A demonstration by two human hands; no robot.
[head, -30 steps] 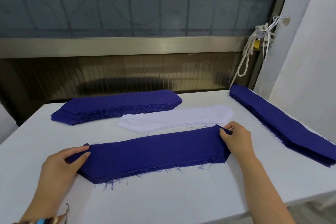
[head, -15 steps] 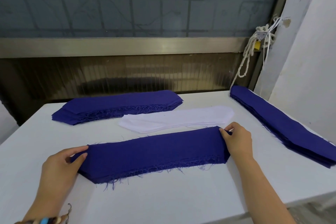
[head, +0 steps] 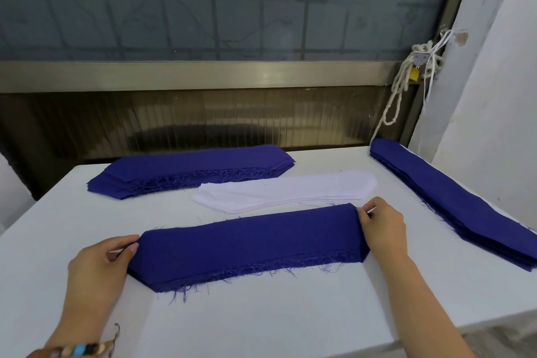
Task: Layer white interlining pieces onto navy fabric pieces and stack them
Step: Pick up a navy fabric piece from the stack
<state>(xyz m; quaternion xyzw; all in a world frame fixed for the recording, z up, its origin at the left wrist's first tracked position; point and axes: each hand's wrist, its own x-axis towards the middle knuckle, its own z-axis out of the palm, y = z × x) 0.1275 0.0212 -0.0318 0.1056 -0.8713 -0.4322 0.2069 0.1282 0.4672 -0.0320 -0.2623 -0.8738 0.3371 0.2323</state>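
Two arms of a person come into the picture from the lower edge. Both forearms are bare as far as they show, and both hands are bare too. The left hand (head: 98, 264) has a bracelet (head: 81, 350) at the wrist: a row of oblong beads in brown and cream, with one bright turquoise and one dark. A thin brown cord stands out from it and ends in a small curl. On the right hand (head: 383, 229) the nails that show are short and plain.
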